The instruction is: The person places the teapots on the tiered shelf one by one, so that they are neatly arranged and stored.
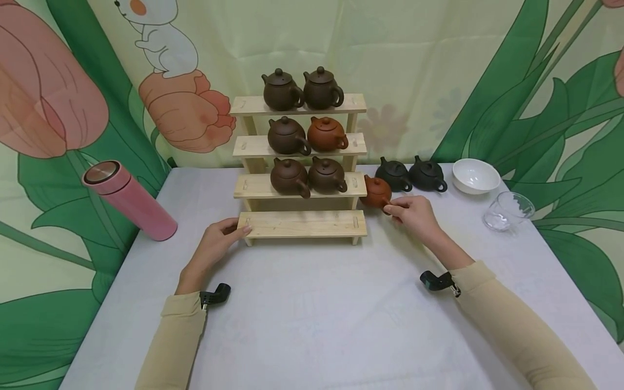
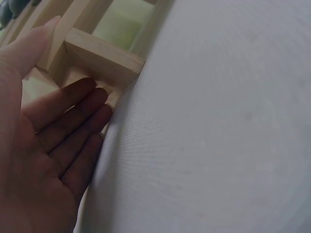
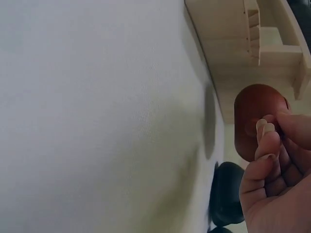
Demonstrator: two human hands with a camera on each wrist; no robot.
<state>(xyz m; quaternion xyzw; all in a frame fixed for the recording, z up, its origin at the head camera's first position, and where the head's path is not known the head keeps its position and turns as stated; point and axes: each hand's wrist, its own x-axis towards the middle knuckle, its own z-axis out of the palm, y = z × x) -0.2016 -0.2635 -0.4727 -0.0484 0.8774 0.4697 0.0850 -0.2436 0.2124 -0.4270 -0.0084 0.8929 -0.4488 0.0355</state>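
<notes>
My right hand (image 1: 413,216) pinches the handle of a small orange-brown teapot (image 1: 377,193) beside the right end of a stepped wooden rack (image 1: 302,225). In the right wrist view the teapot (image 3: 257,121) hangs with a gap between its base and the white cloth. At the rack's lower left corner is my left hand (image 1: 216,242). Its thumb rests on the lowest shelf, and the straight fingers (image 2: 80,114) reach along the rack's side below. Dark brown teapots (image 1: 288,177) and one orange-brown teapot (image 1: 326,134) stand in pairs on the upper three shelves; the lowest shelf is bare.
Two black teapots (image 1: 427,174) stand behind my right hand. Farther right are a white bowl (image 1: 475,176) and a clear glass (image 1: 507,211). A pink flask (image 1: 131,201) stands at the table's left. A patterned curtain (image 1: 414,65) hangs behind the rack.
</notes>
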